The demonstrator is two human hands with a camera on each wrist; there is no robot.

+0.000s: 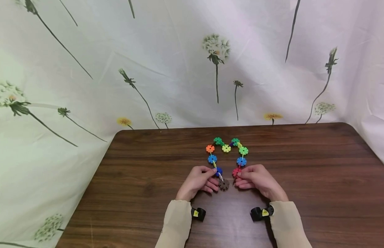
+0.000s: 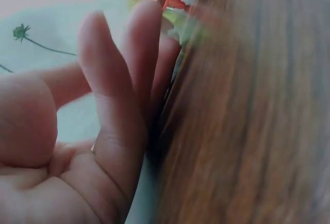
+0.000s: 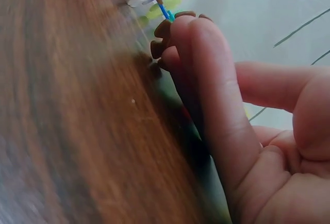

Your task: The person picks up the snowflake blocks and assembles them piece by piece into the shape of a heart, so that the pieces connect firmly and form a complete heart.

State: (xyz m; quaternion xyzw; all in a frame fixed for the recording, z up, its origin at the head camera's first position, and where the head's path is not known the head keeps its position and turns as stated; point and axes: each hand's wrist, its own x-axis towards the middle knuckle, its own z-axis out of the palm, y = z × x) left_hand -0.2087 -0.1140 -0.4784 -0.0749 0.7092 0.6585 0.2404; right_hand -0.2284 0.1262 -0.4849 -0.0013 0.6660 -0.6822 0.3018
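Observation:
Linked notched plastic discs form a heart-like outline on the wooden table (image 1: 142,182). At its lower left, my left hand (image 1: 199,179) pinches a dark blue disc (image 1: 219,172) between thumb and fingers. A brown disc (image 1: 224,184) hangs off that side's end, close to the left fingertips. Across from it, my right hand (image 1: 257,177) pinches a red disc (image 1: 236,172) at the lower end of the right side. In the right wrist view, a brown notched disc (image 3: 161,30) shows at the fingertips, partly covered by them.
Higher up the outline are an orange disc (image 1: 210,148), a yellow disc (image 1: 226,148), a light green disc (image 1: 243,151) and lighter blue discs (image 1: 241,161). A dandelion-print curtain (image 1: 179,69) hangs along the table's far edge. Black straps with cameras (image 1: 198,214) sit at both wrists.

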